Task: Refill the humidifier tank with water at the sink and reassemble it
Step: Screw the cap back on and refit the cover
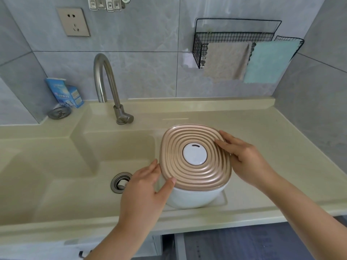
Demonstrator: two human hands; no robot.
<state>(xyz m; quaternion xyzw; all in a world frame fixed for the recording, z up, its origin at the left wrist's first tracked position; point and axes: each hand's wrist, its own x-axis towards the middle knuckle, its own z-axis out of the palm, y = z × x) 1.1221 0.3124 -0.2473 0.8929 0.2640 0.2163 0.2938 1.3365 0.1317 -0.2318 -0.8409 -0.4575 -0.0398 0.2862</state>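
I have the humidifier [195, 184] standing on the counter [262, 143] at the right edge of the sink [75, 166], its white body just beside the basin wall. The ribbed gold lid [195, 158], with a white round cap [194, 153] at its centre, sits a little tilted on top of the white tank. My left hand [146, 190] is at the lid's near-left corner, thumb lying against the rim and fingers reaching round the far side of that corner; whether the fingers actually clamp the rim I cannot tell, since the lid hides them. My right hand [244, 158] rests on the lid's right edge with fingers fairly straight, the fingertips [218, 142] laid on the ribbed top and the palm beyond the rim. The steel faucet [110, 87] arches over the back of the basin, its spout well to the left of the humidifier, and the drain [120, 182] lies near my left hand. On the back-left ledge sit a blue carton [63, 92] and a metal strainer [59, 112]. On the wall hang a black wire rack [225, 38], a beige cloth [227, 61], a teal cloth [270, 61], and a power socket [73, 21].
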